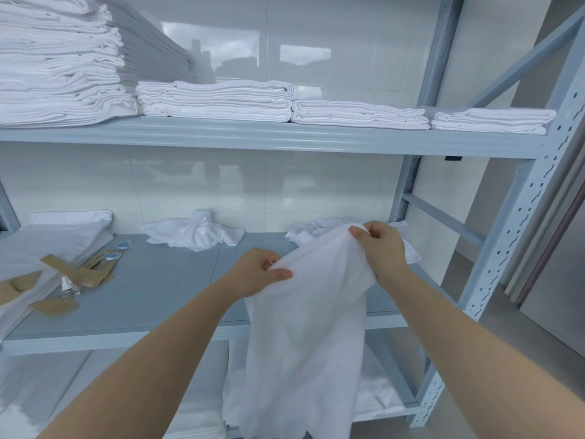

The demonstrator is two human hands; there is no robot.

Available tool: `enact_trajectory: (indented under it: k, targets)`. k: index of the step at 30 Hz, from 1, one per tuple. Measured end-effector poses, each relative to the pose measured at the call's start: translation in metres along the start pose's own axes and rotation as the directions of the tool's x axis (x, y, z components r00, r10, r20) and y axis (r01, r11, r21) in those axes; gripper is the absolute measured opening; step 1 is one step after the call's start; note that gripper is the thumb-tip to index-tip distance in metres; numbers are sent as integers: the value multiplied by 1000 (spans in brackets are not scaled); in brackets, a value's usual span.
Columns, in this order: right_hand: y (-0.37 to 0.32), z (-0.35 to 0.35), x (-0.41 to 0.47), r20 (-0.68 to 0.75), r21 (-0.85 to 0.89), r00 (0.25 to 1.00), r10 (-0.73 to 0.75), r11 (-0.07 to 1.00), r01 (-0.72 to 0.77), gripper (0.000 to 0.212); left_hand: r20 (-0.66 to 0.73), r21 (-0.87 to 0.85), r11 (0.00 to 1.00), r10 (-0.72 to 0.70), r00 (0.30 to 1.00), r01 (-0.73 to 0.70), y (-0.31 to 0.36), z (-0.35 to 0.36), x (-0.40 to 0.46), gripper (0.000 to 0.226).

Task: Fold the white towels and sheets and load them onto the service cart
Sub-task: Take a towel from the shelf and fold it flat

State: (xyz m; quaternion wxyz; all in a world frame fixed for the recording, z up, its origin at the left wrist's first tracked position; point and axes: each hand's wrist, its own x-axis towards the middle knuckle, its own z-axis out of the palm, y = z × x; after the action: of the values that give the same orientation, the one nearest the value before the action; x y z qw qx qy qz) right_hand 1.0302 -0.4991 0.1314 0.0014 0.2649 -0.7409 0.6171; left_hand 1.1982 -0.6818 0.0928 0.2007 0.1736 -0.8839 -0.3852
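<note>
I have the towel [304,327] pinched along its top edge, left hand [258,274] at 9 o'clock, right hand [380,248] at 1 o'clock; it hangs before the shelf [152,280]. Soft, light, limp: I'd grip corners, not mid-edge.

Soft matt cloth towel [304,327]; painted metal shelf [269,137]; glossy tiled wall [221,185].

Pale blue metal shelving [285,139] against glossy white wall tiles [316,49], window light reflected.
</note>
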Motion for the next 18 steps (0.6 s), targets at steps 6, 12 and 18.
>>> enact_trajectory:
  k: [6,12,18]
  targets:
    - [5,-32,14,-180,3,979,96,995,-97,26,-102,-52,995,-86,991,82,-32,-3,-10,43]
    - [9,-39,11,-113,-40,989,96,994,-102,24,-321,-70,981,151,935,-182,18,2,8,16]
    - [-7,-25,-5,211,-34,974,-79,996,88,46,-198,-11,928,364,910,-373,86,22,34,14]
